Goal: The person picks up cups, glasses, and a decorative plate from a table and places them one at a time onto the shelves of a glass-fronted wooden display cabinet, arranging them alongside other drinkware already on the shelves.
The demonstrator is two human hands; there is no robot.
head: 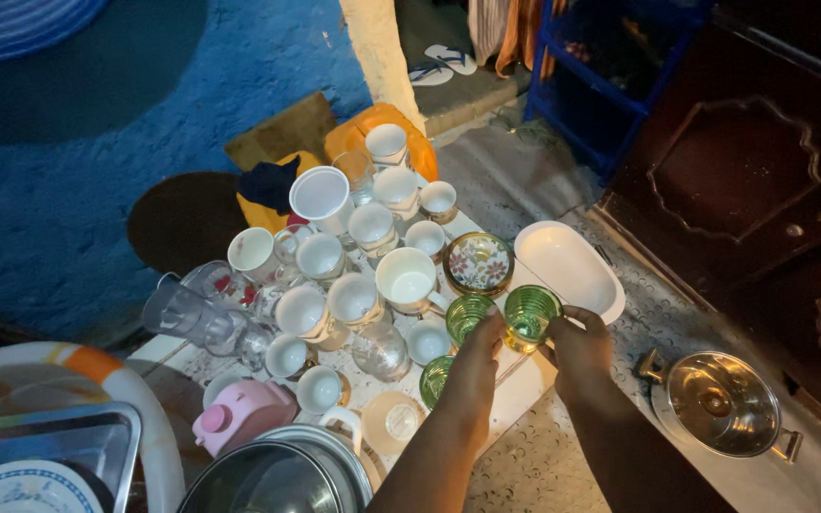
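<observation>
Left hand rests fingertips on one green glass; whether it grips cannot be determined. Right hand closes fingers around a second green glass, upright beside the white oval dish. Risk: packed white mugs (rims nearly touching) may topple if knocked.
</observation>
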